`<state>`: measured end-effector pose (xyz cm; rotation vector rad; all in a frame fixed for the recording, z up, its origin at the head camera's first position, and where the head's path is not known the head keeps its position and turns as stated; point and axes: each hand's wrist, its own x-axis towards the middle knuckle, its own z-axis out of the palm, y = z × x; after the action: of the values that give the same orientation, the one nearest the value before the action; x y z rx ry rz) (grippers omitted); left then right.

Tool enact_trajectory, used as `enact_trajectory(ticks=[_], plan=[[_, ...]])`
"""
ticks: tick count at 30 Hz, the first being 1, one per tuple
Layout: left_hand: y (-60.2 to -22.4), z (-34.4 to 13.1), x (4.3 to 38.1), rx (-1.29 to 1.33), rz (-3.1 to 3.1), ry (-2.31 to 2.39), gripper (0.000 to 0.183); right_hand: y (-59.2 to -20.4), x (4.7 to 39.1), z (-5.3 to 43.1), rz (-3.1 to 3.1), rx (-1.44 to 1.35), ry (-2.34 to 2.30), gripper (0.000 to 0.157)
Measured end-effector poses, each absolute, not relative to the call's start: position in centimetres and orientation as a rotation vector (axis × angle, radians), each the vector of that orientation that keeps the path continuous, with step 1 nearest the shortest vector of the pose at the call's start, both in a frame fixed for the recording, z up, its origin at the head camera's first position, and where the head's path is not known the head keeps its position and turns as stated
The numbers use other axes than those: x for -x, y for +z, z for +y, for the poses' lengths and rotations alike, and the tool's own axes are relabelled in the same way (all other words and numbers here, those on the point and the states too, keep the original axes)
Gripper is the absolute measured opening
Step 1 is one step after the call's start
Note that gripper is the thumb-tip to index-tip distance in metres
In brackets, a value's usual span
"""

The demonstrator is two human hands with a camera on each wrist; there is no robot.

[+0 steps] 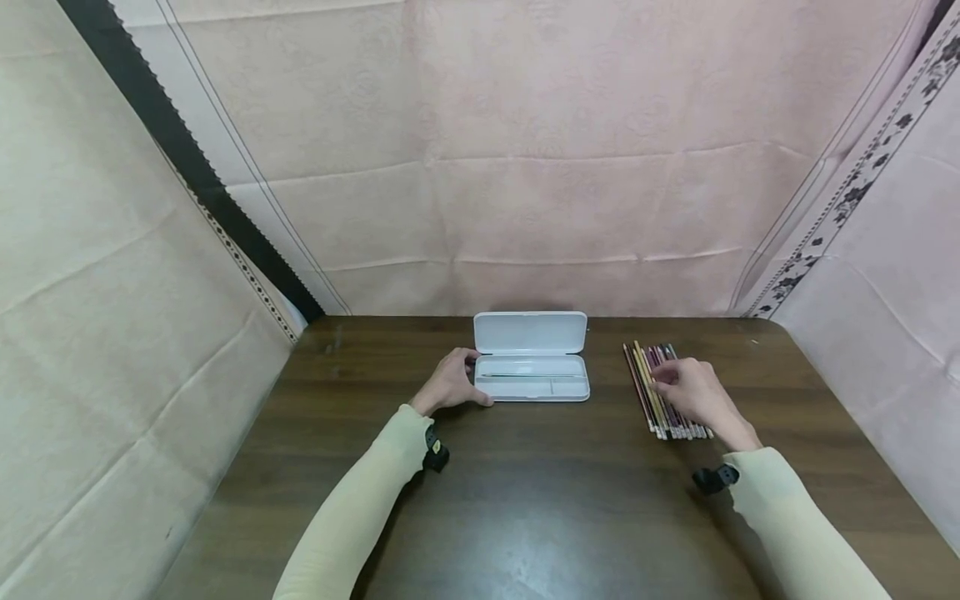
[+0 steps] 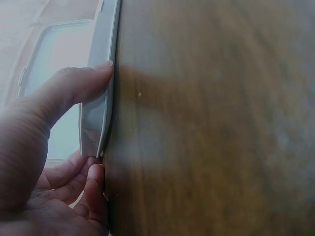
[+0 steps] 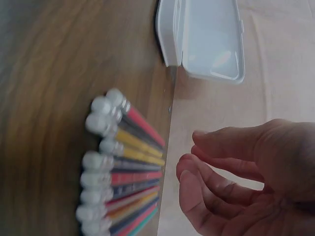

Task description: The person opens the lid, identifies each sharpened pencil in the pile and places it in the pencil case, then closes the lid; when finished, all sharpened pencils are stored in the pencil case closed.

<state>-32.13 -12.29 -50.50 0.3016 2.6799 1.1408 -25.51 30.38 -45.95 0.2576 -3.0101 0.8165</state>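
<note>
The left hand [image 1: 452, 382] grips the left end of a white pencil case [image 1: 517, 391]. The right hand [image 1: 696, 390], thumb and fingers parted, holding nothing, hovers over pencils [image 1: 660, 410] right of it. Pinching one mid-length looks steadiest. Their eraser ends [image 3: 96, 179] face the person; long axes run away, leaning left.

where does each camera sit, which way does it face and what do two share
Head: on the person's head, facing forward and down at the table, pencil case and pencils; both sleeves, left hand and right hand show.
Left wrist: worn on that wrist, facing the pencil case's edge and table; left thumb and fingers show.
Right wrist: worn on that wrist, facing the pencils' white ends, pencil case beyond; right thumb and fingers show.
Head and right wrist share the pencils, pencil case and right hand.
</note>
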Motion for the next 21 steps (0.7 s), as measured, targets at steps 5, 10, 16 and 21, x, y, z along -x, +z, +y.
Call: enact_trajectory(ticks=[5, 10, 16, 21], plan=[[-50.6, -12.3, 32.3, -0.307, 2.686, 1.129, 0.092, -46.2, 25.0, 31.7, -3.023, -0.174, 0.784, 0.023], [-50.5, -12.3, 32.3, -0.305, 2.688, 1.131, 0.092, -46.4, 24.7, 32.6, -3.071, -0.089, 0.744, 0.022], [-50.4, -12.3, 32.2, -0.308, 2.686, 1.139, 0.092, -46.8, 24.4, 33.1, -3.096, -0.025, 0.729, 0.021], [-50.5, -12.3, 32.2, -0.311, 2.691, 1.130, 0.091, -47.1, 24.3, 33.4, -3.136, 0.038, 0.765, 0.023]])
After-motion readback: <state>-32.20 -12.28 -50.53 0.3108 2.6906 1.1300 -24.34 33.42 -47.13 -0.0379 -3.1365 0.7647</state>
